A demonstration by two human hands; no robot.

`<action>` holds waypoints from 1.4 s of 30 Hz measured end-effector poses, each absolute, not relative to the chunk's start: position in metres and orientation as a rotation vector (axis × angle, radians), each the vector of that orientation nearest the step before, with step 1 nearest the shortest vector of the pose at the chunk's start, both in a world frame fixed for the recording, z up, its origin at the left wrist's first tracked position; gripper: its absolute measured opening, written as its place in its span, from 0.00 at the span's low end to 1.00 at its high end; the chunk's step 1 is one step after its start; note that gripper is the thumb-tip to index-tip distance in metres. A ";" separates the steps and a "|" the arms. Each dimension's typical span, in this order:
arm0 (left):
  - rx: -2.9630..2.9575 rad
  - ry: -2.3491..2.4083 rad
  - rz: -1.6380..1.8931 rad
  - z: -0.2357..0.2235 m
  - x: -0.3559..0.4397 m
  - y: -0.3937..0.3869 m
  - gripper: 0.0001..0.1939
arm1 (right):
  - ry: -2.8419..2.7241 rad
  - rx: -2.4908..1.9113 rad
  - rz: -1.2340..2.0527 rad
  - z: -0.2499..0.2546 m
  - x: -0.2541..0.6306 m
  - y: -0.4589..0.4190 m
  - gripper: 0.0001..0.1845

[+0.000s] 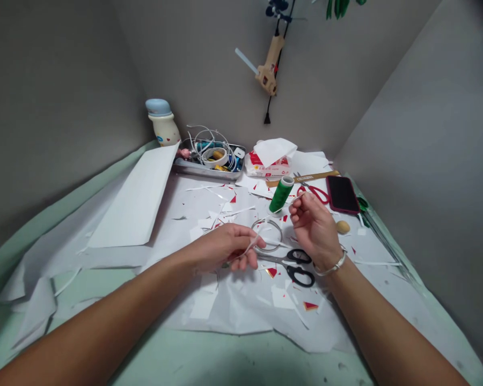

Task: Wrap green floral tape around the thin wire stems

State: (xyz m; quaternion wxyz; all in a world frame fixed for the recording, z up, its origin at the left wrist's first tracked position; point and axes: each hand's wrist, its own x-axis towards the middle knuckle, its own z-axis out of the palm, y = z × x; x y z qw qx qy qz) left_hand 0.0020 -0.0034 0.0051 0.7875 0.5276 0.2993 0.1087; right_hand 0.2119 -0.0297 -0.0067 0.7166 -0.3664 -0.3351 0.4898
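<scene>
At the centre of the frame, the left hand (229,246) grasps a pale strand (250,245) between its fingers, its visible long axis rising from lower left to upper right, towards the right hand (316,228). The right hand, right of centre and slightly higher in the frame, pinches a white strand (297,199) at the fingertips; whether both are one piece cannot be told. The ring (282,235) lies between the hands, nearer the left, with the scissors (277,260) just below it and the upright green spool (280,195) just beside the right fingertips
</scene>
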 end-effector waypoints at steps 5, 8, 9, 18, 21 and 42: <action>1.441 0.749 0.179 0.004 0.001 0.000 0.09 | -0.677 -0.786 1.056 -0.009 0.210 -0.030 0.10; 1.377 0.764 0.274 0.005 0.003 0.000 0.15 | -0.663 -0.776 1.041 -0.009 0.209 -0.030 0.09; 1.350 0.761 0.326 0.005 0.004 -0.001 0.16 | -0.664 -0.775 1.040 -0.009 0.208 -0.030 0.09; 1.470 0.773 0.389 0.003 0.008 -0.011 0.12 | -0.693 -0.766 1.058 -0.009 0.203 -0.030 0.08; 1.573 0.744 0.226 0.007 0.006 -0.011 0.11 | -0.667 -0.775 1.016 -0.011 0.206 -0.028 0.07; 1.354 0.869 0.723 0.003 0.008 -0.006 0.20 | -0.658 -0.795 1.038 -0.012 0.201 -0.030 0.07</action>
